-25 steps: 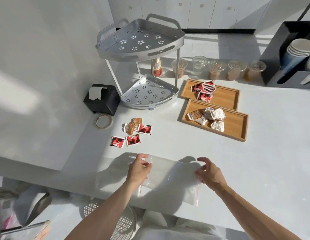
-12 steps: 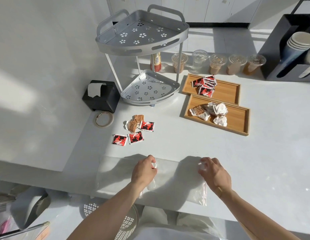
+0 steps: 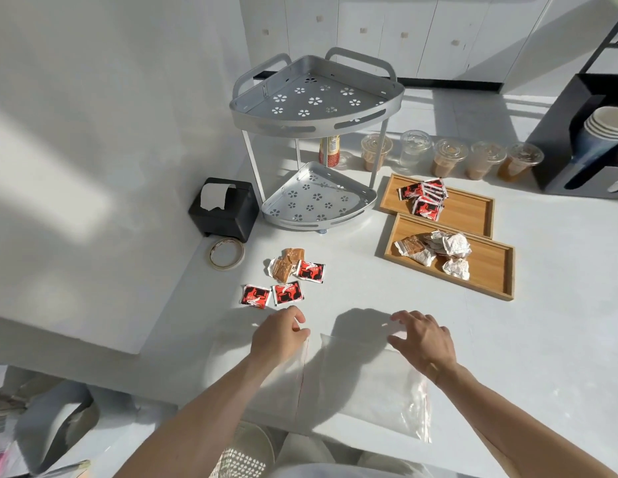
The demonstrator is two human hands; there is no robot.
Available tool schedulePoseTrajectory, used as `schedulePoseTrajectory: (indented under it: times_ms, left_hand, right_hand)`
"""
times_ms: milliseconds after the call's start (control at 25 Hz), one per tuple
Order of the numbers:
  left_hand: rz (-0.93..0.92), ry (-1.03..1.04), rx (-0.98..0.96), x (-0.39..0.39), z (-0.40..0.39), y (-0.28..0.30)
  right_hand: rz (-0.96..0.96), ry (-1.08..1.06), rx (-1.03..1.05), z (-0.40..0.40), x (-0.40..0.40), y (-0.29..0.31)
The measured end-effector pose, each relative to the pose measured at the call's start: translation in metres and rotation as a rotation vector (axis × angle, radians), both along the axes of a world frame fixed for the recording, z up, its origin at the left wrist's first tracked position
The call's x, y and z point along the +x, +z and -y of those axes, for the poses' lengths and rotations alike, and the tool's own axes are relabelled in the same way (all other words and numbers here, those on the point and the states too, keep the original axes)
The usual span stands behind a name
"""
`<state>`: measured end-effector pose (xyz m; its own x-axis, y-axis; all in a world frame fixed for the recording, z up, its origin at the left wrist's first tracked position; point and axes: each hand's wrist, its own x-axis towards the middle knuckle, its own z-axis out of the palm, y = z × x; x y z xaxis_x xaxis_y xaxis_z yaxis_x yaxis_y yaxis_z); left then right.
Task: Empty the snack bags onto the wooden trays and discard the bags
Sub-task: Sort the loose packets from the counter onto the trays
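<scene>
Both hands are laid on a clear plastic bag [image 3: 362, 381] lying flat at the near table edge: the left hand [image 3: 278, 336] with fingers curled, seemingly pinching its edge, the right hand [image 3: 423, 343] spread and pressing. Loose snack packets [image 3: 287, 277] are seen just beyond the left hand; two wooden trays [image 3: 480, 263] bearing packets are set further beyond the right.

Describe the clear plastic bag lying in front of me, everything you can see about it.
The bag is clear, thin, crinkly plastic with a red zip line along its right end. It lies flat at the near edge of the white counter and looks empty. The left hand pinches its left part and the right hand rests on its far right corner. A thin red line crosses it near the left hand.
</scene>
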<state>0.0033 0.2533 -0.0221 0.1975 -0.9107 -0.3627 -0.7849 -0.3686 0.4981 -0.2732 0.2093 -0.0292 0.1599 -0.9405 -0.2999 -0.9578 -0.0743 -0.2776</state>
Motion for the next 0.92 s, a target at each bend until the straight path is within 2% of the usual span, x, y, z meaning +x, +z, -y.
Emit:
schedulePoseTrajectory:
  times_ms: [240,440,720,840,920]
  left_hand:
    - [0.117,-0.031,0.058,0.085,0.015,0.008]
    - [0.335,-0.121,0.119,0.13,0.03,0.017]
    - [0.395,-0.271,0.054,0.132,0.059,0.011]
    - [0.395,-0.317,0.055,0.128,0.064,0.003]
    - [0.412,-0.334,0.056,0.125,0.064,-0.001]
  right_hand:
    - [-0.076,0.238,0.047,0.049,0.06,0.014]
    - [-0.111,0.398,0.065,0.079,0.12,0.019]
    - [-0.096,0.611,-0.024,0.084,0.189,0.018]
    - [-0.068,0.615,-0.003,0.076,0.207,0.011]
    - [-0.115,0.607,0.012,0.074,0.216,0.005]
